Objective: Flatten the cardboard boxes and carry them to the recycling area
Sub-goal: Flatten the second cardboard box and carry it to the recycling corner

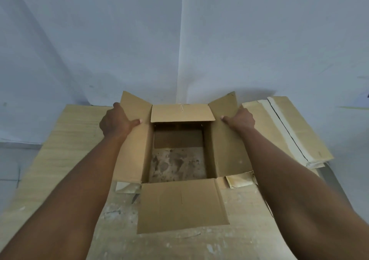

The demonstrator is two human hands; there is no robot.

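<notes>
Between the hands, the box [180, 203] is plain brown corrugated cardboard, matt and uncoated. The table [65, 140] beneath them has a pale wood-grain finish, scuffed and blotched (worn dull nearest the person). Beyond the right hand, flattened cardboard [287, 128] looks paler, creased, cream-edged.

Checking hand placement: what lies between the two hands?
In the head view, the box's far flap and open top lie between left hand and right hand.
</notes>
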